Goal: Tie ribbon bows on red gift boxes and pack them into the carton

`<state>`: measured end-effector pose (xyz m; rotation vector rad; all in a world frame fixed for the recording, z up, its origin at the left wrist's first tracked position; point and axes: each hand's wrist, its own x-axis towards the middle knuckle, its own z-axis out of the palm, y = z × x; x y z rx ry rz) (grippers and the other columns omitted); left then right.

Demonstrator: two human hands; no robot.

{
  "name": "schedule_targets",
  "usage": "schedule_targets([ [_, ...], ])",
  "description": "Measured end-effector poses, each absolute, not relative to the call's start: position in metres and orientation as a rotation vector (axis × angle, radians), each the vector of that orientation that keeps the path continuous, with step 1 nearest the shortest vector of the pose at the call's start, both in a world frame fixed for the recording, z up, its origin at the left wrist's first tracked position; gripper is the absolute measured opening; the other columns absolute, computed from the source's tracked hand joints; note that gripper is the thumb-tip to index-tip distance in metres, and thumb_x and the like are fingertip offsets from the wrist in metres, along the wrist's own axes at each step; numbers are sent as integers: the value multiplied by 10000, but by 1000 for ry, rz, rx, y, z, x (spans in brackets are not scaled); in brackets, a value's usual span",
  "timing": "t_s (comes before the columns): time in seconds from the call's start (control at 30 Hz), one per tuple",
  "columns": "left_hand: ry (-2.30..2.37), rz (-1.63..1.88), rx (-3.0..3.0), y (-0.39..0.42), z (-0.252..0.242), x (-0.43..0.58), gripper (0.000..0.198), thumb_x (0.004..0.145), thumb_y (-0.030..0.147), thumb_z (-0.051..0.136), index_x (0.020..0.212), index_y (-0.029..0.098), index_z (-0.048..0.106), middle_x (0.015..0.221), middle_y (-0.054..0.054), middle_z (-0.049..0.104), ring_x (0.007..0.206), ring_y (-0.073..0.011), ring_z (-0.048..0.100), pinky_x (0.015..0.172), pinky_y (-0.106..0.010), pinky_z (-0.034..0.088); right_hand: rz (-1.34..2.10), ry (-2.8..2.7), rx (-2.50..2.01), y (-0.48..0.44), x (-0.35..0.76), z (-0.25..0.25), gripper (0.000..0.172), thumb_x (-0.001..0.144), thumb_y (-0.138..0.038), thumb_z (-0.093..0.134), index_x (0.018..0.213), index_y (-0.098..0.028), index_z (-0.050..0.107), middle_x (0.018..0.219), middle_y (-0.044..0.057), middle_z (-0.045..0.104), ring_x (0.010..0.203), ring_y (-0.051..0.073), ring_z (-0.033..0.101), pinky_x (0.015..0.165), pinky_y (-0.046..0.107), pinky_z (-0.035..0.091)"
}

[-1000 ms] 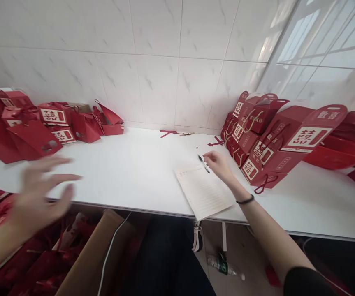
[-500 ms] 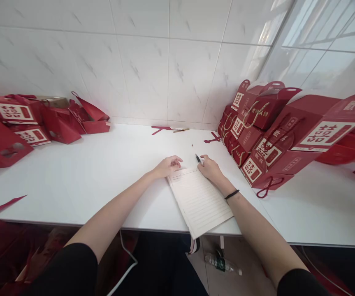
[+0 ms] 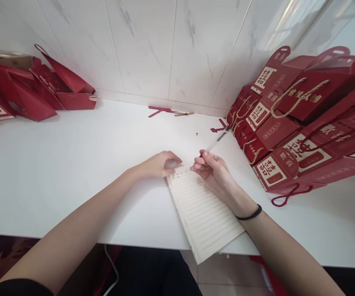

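A slim, clear-barrelled pen with dark ends (image 3: 215,143) is pinched in the right hand (image 3: 216,170), tilted above the cream, lined paper notepad (image 3: 208,211). The left hand (image 3: 156,165), loosely curled and gripping nothing, is at its upper left corner. The notepad overhangs the white desk's (image 3: 72,164) near edge; stacked red cardboard gift boxes (image 3: 271,133) stand to the right.

The notepad (image 3: 205,209) lies on the table (image 3: 72,144) there, one corner past the front edge — stacked boxes (image 3: 270,135) to its right, cartons (image 3: 78,100) far left, ribbon (image 3: 160,109) behind, by the wall (image 3: 146,53).
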<state>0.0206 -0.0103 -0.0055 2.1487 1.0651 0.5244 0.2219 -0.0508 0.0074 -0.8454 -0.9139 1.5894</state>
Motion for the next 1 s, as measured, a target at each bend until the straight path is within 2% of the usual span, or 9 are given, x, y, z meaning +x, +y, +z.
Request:
schedule_targets([
  [0.07,1028,519,2188,-10,-5,21,358,696,208,545,1046,211,618,1118,-45,600,1072,-237,532,926,-361,419,1565,-903,-886,-49,217,1,361,649,-473,762,746,-195,551,414,-78,457,394,95,443,509,241,469],
  [0.1,1011,516,2201,-10,-5,21,352,697,200,538,1038,212,622,1116,-45,598,1080,-238,523,938,-367,410,1554,-903,-916,-48,216,-2,387,640,-498,760,694,-199,520,357,-103,363,341,80,354,457,233,436],
  [0.17,987,514,2213,-10,-6,21,346,696,187,532,1028,216,628,1113,-44,595,1097,-238,504,958,-376,392,1546,-910,-966,-47,213,-7,438,639,-506,756,610,-207,437,333,-120,283,317,56,254,423,224,398],
  [0.27,963,515,2224,-11,-7,21,342,696,172,530,1017,226,634,1107,-36,596,1115,-240,482,964,-373,381,1501,-940,-997,-48,210,-12,478,675,-442,741,584,-208,334,369,-115,312,339,48,290,449,213,400],
  [0.37,969,500,2245,-11,-8,21,329,708,164,520,1007,240,635,1096,-27,600,1118,-241,474,955,-369,381,1368,-1081,-1079,-52,207,-14,370,746,-433,660,660,-215,375,453,-92,428,358,66,382,389,193,353],
  [0.5,976,477,2249,-12,-7,22,334,719,147,513,1015,251,628,1081,-14,603,1112,-234,477,935,-355,389,1187,-1258,-1244,-57,205,-13,318,742,-440,661,745,-214,437,575,-59,532,336,52,367,314,179,247],
  [0.6,976,478,2237,-12,-6,22,341,717,142,522,1018,258,631,1073,-9,606,1106,-235,483,937,-352,385,1083,-1304,-1323,-58,205,-12,340,718,-411,696,678,-206,427,501,-57,492,396,75,407,365,186,293],
  [0.73,990,453,2233,-13,-5,23,335,725,142,516,1017,257,631,1074,-13,605,1109,-239,480,946,-364,381,945,-1421,-1425,-58,206,-13,396,742,-404,648,552,-196,370,475,-52,431,428,75,351,410,209,272],
  [1.0,975,482,2239,-13,-6,23,312,716,136,540,994,243,633,1065,-6,603,1087,-238,491,939,-363,385,895,-1533,-1449,-57,207,-16,337,734,-286,548,541,-198,287,487,-66,325,466,83,276,457,225,243],
])
